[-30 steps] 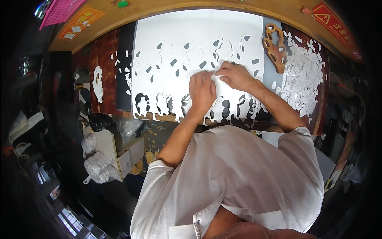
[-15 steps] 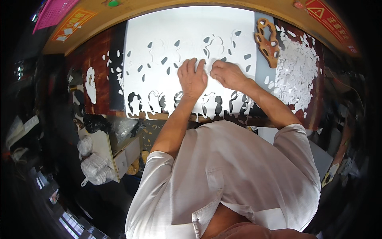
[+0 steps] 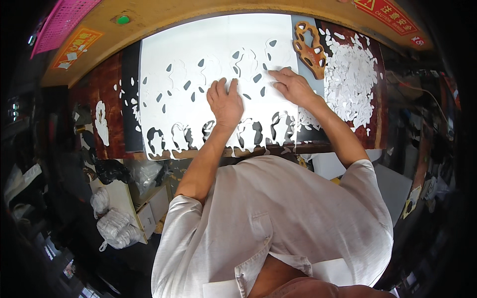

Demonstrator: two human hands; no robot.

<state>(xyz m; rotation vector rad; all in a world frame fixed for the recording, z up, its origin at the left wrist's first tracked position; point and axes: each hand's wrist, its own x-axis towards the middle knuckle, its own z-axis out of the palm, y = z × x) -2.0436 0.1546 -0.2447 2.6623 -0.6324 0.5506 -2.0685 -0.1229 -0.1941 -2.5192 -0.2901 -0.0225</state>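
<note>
A wide white sheet [image 3: 198, 37] lies over the work surface, pierced by several small dark slots and marked with curved cut outlines. Along its near edge, larger shaped openings leave a ragged, drooping border. My left hand [image 3: 226, 103] rests on the middle of the sheet, fingers stretched forward. To its right, my right hand [image 3: 295, 88] is low over the sheet near a dark slot, thumb and forefinger apart, with nothing visible between them. Beyond the right hand, on a grey strip, sits a brown cutting die [image 3: 319, 69] with an open loop and several holes.
Many small white offcuts [image 3: 350, 82] are heaped at the right end of the reddish-brown table [image 3: 112, 87]. A shaped white piece [image 3: 101, 121] lies at the left end. A yellow machine beam [image 3: 164, 20] with a green button [image 3: 122, 20] spans the far side.
My right hand has moved right, away from my left hand, and its fingers have spread from a pinch. The whole view has shifted slightly; the left hand stays on the sheet.
</note>
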